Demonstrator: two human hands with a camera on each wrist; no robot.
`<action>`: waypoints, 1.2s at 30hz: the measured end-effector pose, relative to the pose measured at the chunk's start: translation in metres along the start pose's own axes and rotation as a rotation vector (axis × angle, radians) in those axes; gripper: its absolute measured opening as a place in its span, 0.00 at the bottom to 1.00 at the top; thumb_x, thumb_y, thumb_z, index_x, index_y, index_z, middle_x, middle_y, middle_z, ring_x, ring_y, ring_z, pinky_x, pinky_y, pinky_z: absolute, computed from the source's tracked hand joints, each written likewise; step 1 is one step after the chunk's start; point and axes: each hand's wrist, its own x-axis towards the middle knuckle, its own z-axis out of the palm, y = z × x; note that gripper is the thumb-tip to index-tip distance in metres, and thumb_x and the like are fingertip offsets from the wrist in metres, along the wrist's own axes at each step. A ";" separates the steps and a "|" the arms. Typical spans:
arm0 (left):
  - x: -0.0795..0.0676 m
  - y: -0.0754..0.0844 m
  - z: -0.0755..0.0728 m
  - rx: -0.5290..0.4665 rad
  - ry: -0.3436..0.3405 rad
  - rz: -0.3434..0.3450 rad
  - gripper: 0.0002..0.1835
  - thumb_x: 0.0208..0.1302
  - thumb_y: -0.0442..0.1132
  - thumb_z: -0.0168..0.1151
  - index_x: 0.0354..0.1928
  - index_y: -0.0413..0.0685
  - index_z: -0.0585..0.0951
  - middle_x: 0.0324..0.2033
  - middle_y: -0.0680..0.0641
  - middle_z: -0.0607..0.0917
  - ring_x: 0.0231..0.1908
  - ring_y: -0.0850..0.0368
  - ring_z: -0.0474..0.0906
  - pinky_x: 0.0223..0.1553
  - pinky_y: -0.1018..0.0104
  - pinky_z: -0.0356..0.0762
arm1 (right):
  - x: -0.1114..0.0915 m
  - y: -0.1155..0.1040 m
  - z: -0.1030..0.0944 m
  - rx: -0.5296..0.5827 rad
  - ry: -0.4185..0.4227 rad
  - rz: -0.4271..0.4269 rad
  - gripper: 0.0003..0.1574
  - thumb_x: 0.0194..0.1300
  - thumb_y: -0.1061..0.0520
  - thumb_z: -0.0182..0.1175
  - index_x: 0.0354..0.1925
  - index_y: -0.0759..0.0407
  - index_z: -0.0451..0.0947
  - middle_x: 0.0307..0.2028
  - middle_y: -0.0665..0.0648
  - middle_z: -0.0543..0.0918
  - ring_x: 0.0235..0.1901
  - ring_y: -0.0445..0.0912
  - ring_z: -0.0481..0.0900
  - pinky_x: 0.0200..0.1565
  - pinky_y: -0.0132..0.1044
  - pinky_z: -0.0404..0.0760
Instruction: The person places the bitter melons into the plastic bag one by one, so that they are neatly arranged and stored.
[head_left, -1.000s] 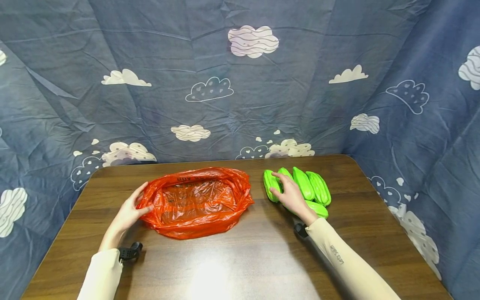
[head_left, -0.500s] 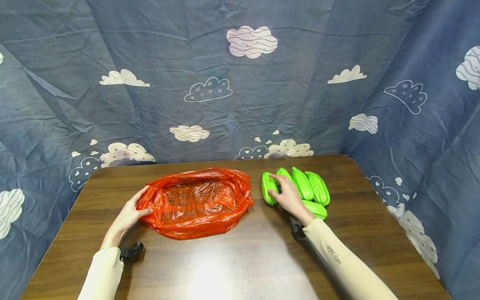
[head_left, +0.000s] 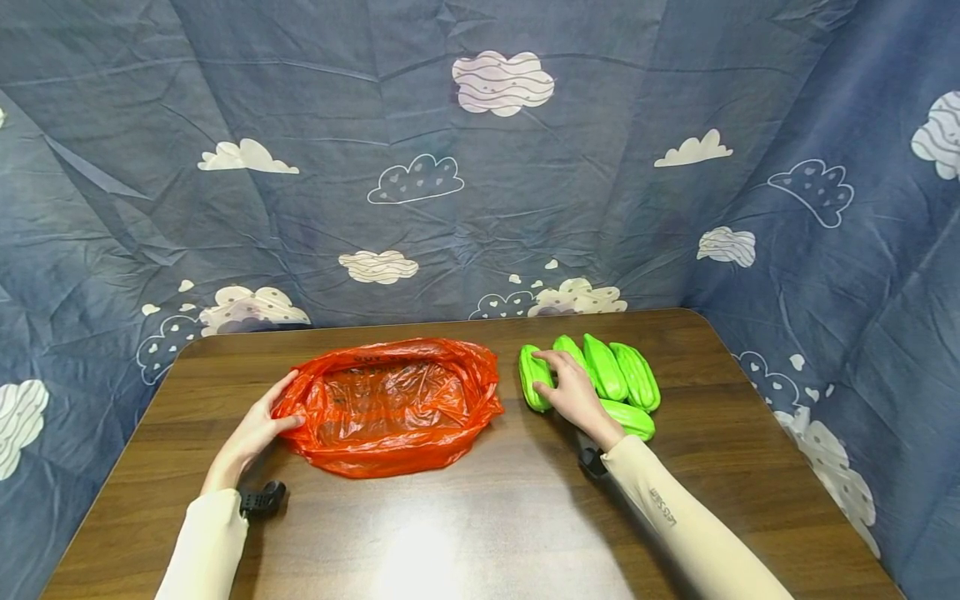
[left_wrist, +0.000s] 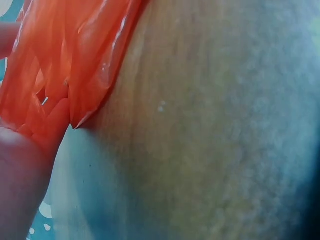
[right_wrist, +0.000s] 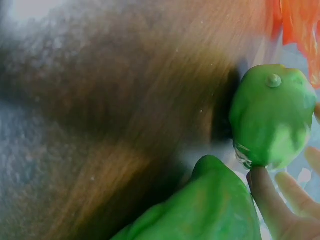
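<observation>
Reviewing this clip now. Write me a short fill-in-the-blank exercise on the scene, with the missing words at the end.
The left hand holds a ____ bag.
The bag's mouth is not shut but ____.
In the head view, ____ green items show.
The right hand holds the green item that is, of them all, ____ to the bag.

Missing words: red; open; five; nearest.

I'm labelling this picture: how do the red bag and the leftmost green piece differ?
The red bag is thin and see-through; the leftmost green piece looks opaque. The bag is far larger than the green piece. The bag stretches sideways; the green piece lies front to back. Both look shiny.
</observation>
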 end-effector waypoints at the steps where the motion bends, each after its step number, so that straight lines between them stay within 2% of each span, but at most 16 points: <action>1: 0.000 -0.001 0.000 -0.003 -0.003 0.003 0.44 0.56 0.22 0.55 0.72 0.32 0.45 0.67 0.25 0.52 0.47 0.73 0.66 0.46 0.81 0.67 | 0.000 0.000 0.000 0.002 -0.007 0.004 0.33 0.52 0.64 0.67 0.58 0.66 0.74 0.53 0.68 0.75 0.46 0.59 0.76 0.51 0.53 0.71; 9: -0.002 0.000 -0.001 -0.069 -0.027 -0.016 0.44 0.58 0.22 0.54 0.73 0.35 0.44 0.67 0.27 0.51 0.49 0.71 0.66 0.48 0.81 0.66 | 0.003 -0.003 -0.003 -0.032 -0.063 0.008 0.32 0.55 0.60 0.66 0.59 0.65 0.74 0.59 0.71 0.71 0.59 0.62 0.68 0.58 0.56 0.66; 17: -0.002 -0.004 -0.002 -0.119 -0.059 -0.037 0.43 0.62 0.25 0.52 0.74 0.37 0.41 0.69 0.29 0.47 0.51 0.71 0.65 0.48 0.79 0.67 | 0.004 -0.005 -0.004 -0.069 -0.094 0.035 0.31 0.56 0.57 0.66 0.58 0.64 0.75 0.60 0.70 0.71 0.58 0.64 0.69 0.56 0.57 0.67; 23: -0.001 -0.006 -0.003 -0.145 -0.083 -0.057 0.42 0.63 0.25 0.48 0.74 0.40 0.39 0.71 0.32 0.43 0.55 0.66 0.61 0.49 0.79 0.65 | 0.003 -0.003 -0.005 -0.002 -0.061 0.050 0.29 0.55 0.61 0.66 0.57 0.67 0.76 0.59 0.71 0.71 0.54 0.64 0.72 0.55 0.56 0.69; 28: 0.000 -0.007 -0.004 -0.138 -0.088 -0.067 0.44 0.59 0.24 0.47 0.75 0.41 0.39 0.72 0.34 0.40 0.60 0.58 0.56 0.51 0.80 0.62 | 0.002 -0.001 -0.006 0.063 -0.045 0.036 0.29 0.55 0.63 0.66 0.57 0.68 0.75 0.60 0.72 0.70 0.45 0.63 0.79 0.51 0.53 0.74; 31: 0.000 -0.007 -0.004 -0.132 -0.086 -0.068 0.44 0.58 0.23 0.47 0.75 0.41 0.40 0.72 0.34 0.39 0.64 0.49 0.51 0.51 0.80 0.61 | 0.002 -0.001 -0.008 0.093 -0.040 0.033 0.30 0.56 0.63 0.66 0.57 0.68 0.75 0.60 0.72 0.69 0.45 0.64 0.79 0.50 0.54 0.74; 36: 0.001 -0.008 -0.004 -0.139 -0.089 -0.064 0.44 0.58 0.22 0.47 0.75 0.42 0.40 0.72 0.34 0.38 0.67 0.41 0.45 0.52 0.81 0.60 | 0.003 -0.006 -0.013 0.126 -0.043 0.044 0.31 0.56 0.62 0.66 0.58 0.67 0.74 0.62 0.71 0.69 0.58 0.64 0.69 0.59 0.56 0.65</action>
